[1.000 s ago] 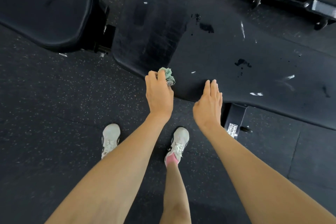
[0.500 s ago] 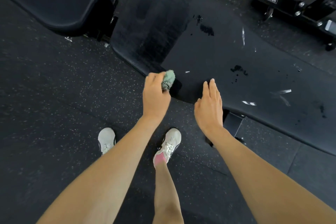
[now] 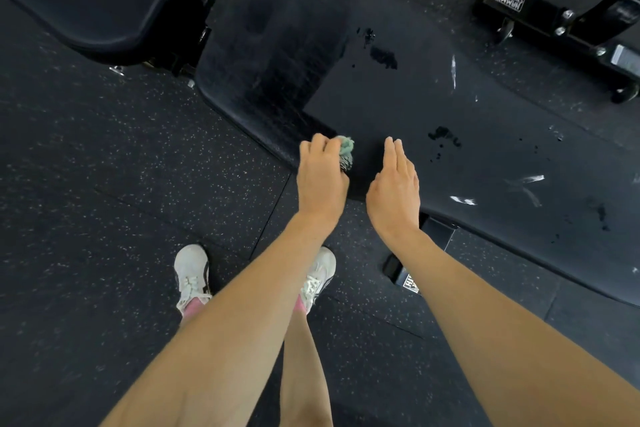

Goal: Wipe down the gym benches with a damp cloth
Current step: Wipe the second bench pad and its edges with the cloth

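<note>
The long black padded bench (image 3: 450, 121) lies flat and it's pretty scuffed up: white scrape marks, dark wet blotches, a streaky patch at its left end. The pale green balled-up cloth (image 3: 346, 151) sits at the bench's near edge by that patch, gripped in the left hand (image 3: 320, 180).

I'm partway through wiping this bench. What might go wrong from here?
The cloth is balled up in the left hand, so it may touch little of the bench pad and leave streaks. It sits at the pad's near edge and might slide off. The dark blotches farther out could get missed.
</note>
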A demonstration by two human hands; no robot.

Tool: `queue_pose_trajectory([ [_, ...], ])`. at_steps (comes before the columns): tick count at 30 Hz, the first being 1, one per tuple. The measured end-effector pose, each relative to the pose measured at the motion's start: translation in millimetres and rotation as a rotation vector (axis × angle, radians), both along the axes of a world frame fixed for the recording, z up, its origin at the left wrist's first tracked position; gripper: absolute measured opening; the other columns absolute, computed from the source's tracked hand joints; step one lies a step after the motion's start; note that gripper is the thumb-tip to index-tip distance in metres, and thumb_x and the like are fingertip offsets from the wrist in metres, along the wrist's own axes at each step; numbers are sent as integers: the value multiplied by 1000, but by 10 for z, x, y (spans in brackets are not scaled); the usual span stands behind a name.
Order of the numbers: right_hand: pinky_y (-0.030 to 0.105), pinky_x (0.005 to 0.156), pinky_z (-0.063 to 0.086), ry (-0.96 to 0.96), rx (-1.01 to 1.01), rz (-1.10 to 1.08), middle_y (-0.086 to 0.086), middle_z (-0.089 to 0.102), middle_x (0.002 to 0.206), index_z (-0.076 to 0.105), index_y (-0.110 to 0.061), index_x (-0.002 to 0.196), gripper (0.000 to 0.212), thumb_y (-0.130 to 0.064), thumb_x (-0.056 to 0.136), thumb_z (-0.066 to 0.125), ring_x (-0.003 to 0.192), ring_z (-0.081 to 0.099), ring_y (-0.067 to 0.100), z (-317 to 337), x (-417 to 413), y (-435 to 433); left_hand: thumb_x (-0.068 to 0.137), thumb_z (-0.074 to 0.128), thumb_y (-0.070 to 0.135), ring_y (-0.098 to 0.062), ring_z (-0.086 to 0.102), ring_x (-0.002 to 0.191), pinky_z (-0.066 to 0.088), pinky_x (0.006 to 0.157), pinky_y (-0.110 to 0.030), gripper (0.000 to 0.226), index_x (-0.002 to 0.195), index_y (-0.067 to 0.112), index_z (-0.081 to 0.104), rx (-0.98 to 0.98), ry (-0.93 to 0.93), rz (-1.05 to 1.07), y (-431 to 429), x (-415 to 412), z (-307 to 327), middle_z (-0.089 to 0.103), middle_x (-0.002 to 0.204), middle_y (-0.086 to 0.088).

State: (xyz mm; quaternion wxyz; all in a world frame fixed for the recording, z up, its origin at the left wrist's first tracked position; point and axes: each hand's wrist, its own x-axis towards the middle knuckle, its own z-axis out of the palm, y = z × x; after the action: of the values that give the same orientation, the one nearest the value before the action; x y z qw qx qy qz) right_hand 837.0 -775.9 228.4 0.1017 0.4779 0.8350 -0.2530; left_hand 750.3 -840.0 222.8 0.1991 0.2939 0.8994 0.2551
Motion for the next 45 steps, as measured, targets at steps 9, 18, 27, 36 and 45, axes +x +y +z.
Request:
queue_pose_trajectory([
  [9, 33, 120, 14, -30, -37, -6, 11, 7, 161, 7, -7, 153, 65, -9, 100, 43, 148, 10, 24, 118, 83, 168, 72, 51, -20, -15, 42, 91, 38, 77, -24, 52, 115, 6, 64, 151, -97, -195, -171, -302, 60, 62, 103, -6],
  [18, 34, 121, 9, -73, -55, 39, 9, 4, 162, 7, -8, 154, 64, -6, 98, 40, 149, 3, 20, 135, 68, 309, 83, 49, -10, -25, 42, 103, 30, 74, -24, 45, 124, 7, 55, -98, 86, 148, 279, -600, 55, 53, 117, -8],
  [27, 36, 120, 12, -92, -105, 27, 10, 6, 162, 10, -8, 153, 69, 2, 93, 42, 148, 10, 23, 186, 28, 336, 78, 54, -11, -24, 45, 101, 38, 80, -26, 48, 121, 8, 60, -15, -74, -163, 242, 74, 11, 55, 110, -7],
  [36, 36, 120, 9, -153, -98, 70, 12, 6, 161, 14, -6, 152, 67, -4, 93, 45, 147, 15, 25, 193, -25, 370, 85, 55, -5, -25, 47, 101, 33, 74, -22, 34, 117, 4, 59, -7, 37, 116, 240, -706, 41, 54, 109, -10],
  [45, 38, 121, 6, -192, -198, 96, 9, -1, 162, 10, -9, 154, 74, -1, 90, 46, 148, 10, 28, 284, -18, 428, 80, 51, -10, -28, 42, 105, 42, 82, -32, 37, 113, 2, 59, -137, -19, -175, 273, -156, 113, 52, 113, -12],
])
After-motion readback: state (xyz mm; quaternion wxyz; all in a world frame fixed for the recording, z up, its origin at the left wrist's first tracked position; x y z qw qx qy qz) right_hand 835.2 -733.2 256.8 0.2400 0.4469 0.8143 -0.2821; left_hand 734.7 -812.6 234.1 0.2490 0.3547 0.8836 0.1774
